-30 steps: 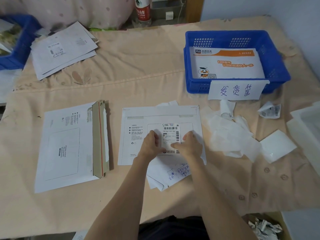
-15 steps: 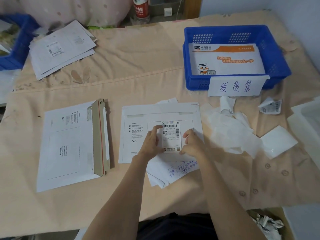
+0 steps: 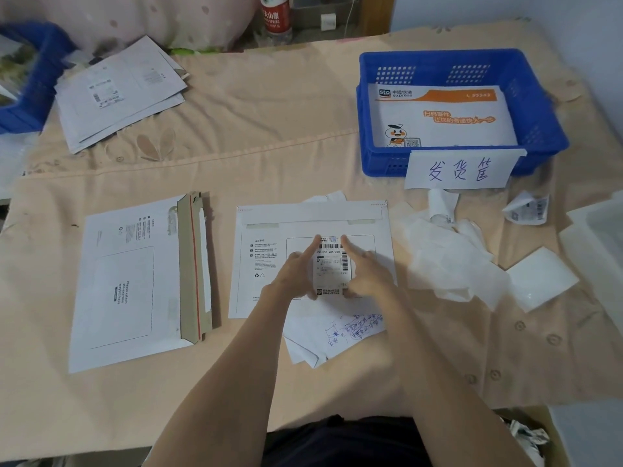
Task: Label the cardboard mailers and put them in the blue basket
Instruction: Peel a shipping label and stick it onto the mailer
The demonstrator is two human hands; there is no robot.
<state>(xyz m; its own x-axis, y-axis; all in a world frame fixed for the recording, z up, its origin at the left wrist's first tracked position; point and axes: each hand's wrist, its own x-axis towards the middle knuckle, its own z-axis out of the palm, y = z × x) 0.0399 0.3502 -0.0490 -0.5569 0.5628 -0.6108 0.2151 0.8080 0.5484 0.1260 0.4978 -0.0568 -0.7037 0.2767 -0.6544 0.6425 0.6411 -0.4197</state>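
My left hand (image 3: 296, 274) and right hand (image 3: 365, 273) sit either side of a label (image 3: 332, 267), forefingers stretched out and pressing on its upper corners, thumbs at its lower edge — both hands loose, gripping nothing. The label carries barcodes and a number that reads roughly 150-090-V05-220; it lies inside the printed frame of a white mailer (image 3: 269, 257) flat on the desk (image 3: 269, 146) right in front of me.

Under the mailer's near edge pokes a note (image 3: 340, 335) with blue handwriting I can't make out.

To the left lies a second mailer (image 3: 128, 284), its brown flap with a red tear strip folded open; its frame says "Please attach waybill here". To the right is a heap of peeled backing paper (image 3: 448, 261), and beyond it a crumpled label scrap (image 3: 527, 210).

Far right stands the blue basket (image 3: 546, 129) — inside, one mailer face up, printed "sto express" with an orange band and "95543", a cartoon mascot and a QR code. A paper sign (image 3: 460, 170) with three blue handwritten Chinese characters hangs on its front wall.

Far left, a stack (image 3: 118, 92) of white mailers, the top one labelled, sits beside another blue bin (image 3: 30, 96). A bottle (image 3: 275, 15) with a red label reading "SPRING" stands past the desk's far edge.
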